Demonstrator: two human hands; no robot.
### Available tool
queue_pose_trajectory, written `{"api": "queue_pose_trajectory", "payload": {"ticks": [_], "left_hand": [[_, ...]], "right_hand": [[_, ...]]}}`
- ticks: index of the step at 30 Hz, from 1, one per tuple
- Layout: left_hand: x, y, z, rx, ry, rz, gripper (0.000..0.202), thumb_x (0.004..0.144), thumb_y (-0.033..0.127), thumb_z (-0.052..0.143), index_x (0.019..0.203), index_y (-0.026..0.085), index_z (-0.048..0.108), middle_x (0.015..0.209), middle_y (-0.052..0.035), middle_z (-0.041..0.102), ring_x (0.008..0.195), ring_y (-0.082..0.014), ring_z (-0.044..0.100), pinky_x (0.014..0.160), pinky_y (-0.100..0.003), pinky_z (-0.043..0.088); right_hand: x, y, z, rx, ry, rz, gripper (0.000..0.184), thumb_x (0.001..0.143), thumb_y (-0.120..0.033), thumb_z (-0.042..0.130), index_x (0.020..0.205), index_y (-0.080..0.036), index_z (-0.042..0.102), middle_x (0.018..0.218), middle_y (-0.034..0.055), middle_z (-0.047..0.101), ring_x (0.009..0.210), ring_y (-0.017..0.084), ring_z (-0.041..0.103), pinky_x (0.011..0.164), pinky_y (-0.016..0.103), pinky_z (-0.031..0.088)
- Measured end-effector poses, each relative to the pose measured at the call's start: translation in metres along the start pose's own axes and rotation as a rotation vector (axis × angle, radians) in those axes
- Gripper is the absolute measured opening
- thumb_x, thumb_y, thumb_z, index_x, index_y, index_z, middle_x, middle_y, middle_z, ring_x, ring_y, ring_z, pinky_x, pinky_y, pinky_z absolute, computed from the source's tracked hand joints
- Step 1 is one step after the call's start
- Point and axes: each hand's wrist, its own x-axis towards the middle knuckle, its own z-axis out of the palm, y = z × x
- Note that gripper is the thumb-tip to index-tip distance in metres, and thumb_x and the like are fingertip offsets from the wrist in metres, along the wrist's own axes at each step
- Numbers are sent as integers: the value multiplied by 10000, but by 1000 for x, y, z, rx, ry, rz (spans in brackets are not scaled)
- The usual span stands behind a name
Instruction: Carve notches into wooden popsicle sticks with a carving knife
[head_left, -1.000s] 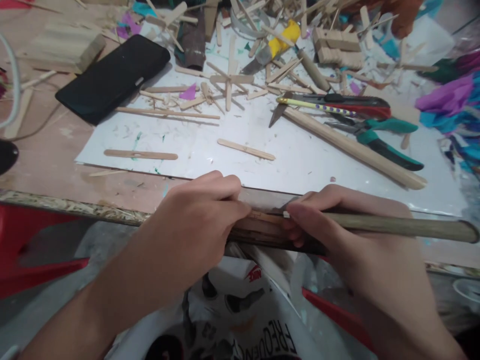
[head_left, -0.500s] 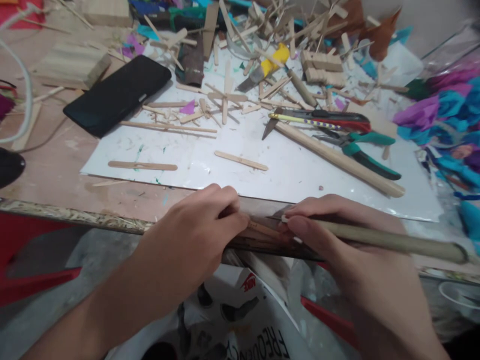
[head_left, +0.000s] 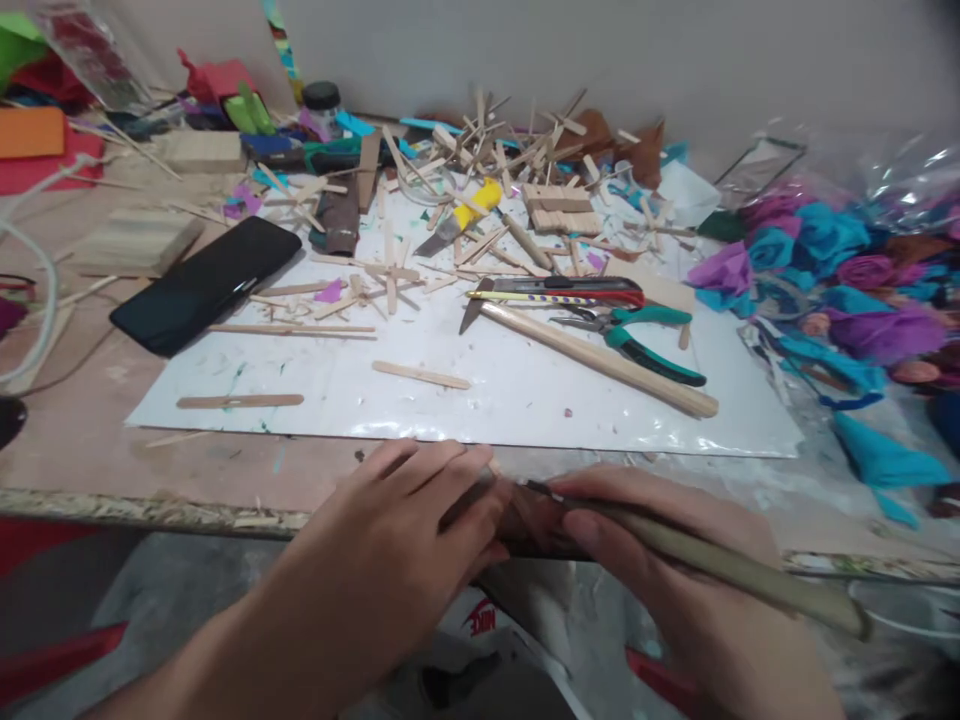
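Observation:
My left hand (head_left: 409,525) is closed over a dark brown strip of wood (head_left: 525,525) pressed against the table's front edge (head_left: 150,508). My right hand (head_left: 675,570) grips a long olive-coloured tool handle (head_left: 750,570) that runs off to the right, with its tip meeting the wood strip between both hands. Whether a blade is at the tip is too blurred to tell.
A white sheet (head_left: 525,400) holds popsicle sticks (head_left: 420,375), a wooden dowel (head_left: 600,360), green-handled pliers (head_left: 645,340) and a red cutter (head_left: 570,290). A black phone (head_left: 202,285) lies left. Paper flowers (head_left: 825,270) pile up at right. A wall stands behind.
The view has tilted up, showing the wall and more of the table. My hands stay together on the wood strip; the tool handle now slants down to the right.

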Motion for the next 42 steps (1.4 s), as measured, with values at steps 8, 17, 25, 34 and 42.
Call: {"api": "queue_pose_trajectory", "payload": {"ticks": [8,17,25,34,42], "left_hand": [[-10,14,4,72,-83,-30,607,1178,720,510,1544,268,684,1571,-100,729,1488,-287,606,1228,-474,389],[-17,-1,-4,-48,-123,0,541,1208,495,587,1643,173,579,1694,-131,633,1557,-284,578,1363,-472,295],[-16,1,5,-22,-84,-19,605,1128,548,728,1613,201,627,1662,-114,628,1532,-303,556,1284,-480,419],[-20,9,3,30,-38,-75,478,1165,481,669,1529,172,673,1615,-130,669,1499,-311,585,1288,-519,412],[-24,11,6,90,-57,-69,565,1161,511,683,1616,190,588,1597,-142,643,1519,-354,535,1297,-574,371]], "right_hand": [[4,20,-14,200,-23,199,271,922,-566,923,856,-311,860,662,0,759,558,153,693,480,174,541],[36,-2,8,271,-187,336,280,828,-438,970,769,-248,773,623,9,695,477,117,507,408,211,342],[65,-12,8,161,-358,229,372,828,-356,960,637,-237,665,491,-46,526,426,83,390,390,218,188],[78,-1,-2,258,-503,258,357,723,-389,1081,789,-262,754,652,-16,676,556,128,498,477,238,324],[69,-16,26,185,-215,204,560,852,-386,931,576,-235,467,504,-54,474,516,98,369,470,256,235]]}}
